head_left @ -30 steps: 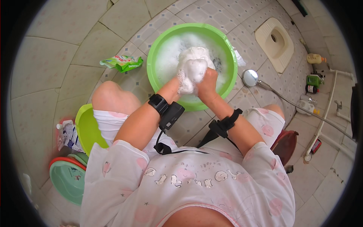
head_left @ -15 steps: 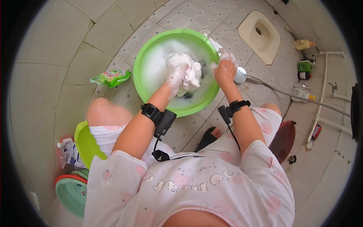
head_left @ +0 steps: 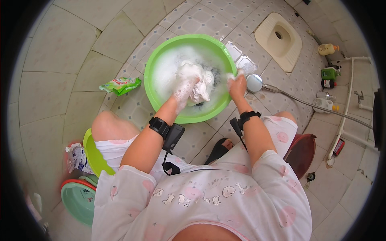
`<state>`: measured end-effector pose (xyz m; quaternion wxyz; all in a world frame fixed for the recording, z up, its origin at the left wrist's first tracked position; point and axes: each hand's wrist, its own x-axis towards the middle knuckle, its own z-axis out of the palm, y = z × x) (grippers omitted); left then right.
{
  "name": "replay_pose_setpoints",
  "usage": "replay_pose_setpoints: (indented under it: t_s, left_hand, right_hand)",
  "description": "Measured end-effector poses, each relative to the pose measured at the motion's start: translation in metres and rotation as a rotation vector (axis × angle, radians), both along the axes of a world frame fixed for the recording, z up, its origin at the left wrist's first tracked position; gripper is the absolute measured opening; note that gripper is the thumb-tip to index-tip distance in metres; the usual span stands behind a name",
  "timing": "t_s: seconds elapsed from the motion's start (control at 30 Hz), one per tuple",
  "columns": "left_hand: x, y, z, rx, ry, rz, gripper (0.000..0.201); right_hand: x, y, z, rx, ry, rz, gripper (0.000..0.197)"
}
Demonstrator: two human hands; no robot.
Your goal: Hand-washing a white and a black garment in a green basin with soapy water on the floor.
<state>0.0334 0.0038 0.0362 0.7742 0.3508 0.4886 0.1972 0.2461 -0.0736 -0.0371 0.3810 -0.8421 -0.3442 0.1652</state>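
A round light-green basin stands on the tiled floor, holding white suds and water. Bunched white cloth pokes out of the foam in its middle. My left hand, coated in suds, is closed on this cloth; part of its fingers is hidden in the folds. At the basin's right edge, my right hand is closed around the rim, with foam on its thumb side. Something dark shows under the suds beside the cloth, too covered to name.
A shower head with a metal hose lies right of the basin. Behind it are a wet patch and a squat toilet. A green detergent bag lies left. Bottles line the right wall; more basins sit lower left.
My right hand has come down toward me and closed on the basin's rim; before, its foamy fingers reached farther up. A larger wet patch shows on the floor behind the rim.
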Motion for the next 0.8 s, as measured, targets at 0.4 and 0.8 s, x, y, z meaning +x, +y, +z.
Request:
replay_pose_setpoints:
  t_s: [0.4,0.8]
  left_hand:
    - [0.004,0.010,0.028,-0.041,-0.264,-0.004,0.056]
    - [0.021,-0.012,0.031,-0.171,-0.357,-0.011,0.044]
  right_hand:
    - [0.039,-0.056,0.019,-0.647,-0.154,-0.127,0.047]
    - [-0.061,0.001,0.090,0.174,0.865,0.080,0.050]
